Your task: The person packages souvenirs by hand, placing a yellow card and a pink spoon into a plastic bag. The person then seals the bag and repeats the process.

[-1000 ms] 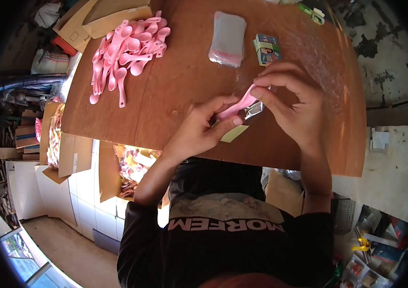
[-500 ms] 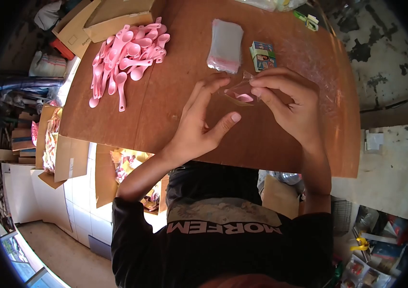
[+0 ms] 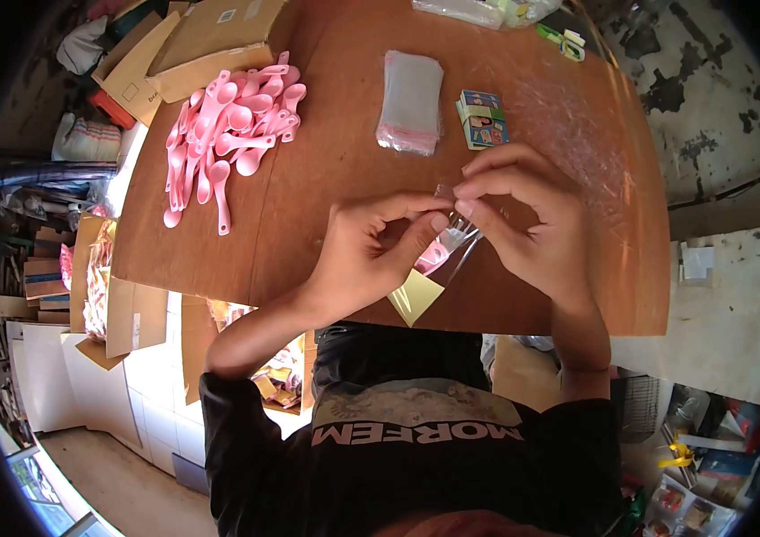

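- Head view: left hand and right hand pinched together on clear bag holding pink spoon, above near edge of table.
- Beyond: spoon pile, bag stack, small boxes.

Table top: reddish-brown, plain. Spoon pile: uniform light pink. Stack of bags: clear, greyish sheen, pink-red strip along near edge. Small box: multicolour print, blue and green dominant. Held bag: transparent, pink item visible inside, yellow card at lower end. Cardboard box: tan. Shirt: black, white lettering, pale beige patch above it. Wall at right: off-white, dark blotches.
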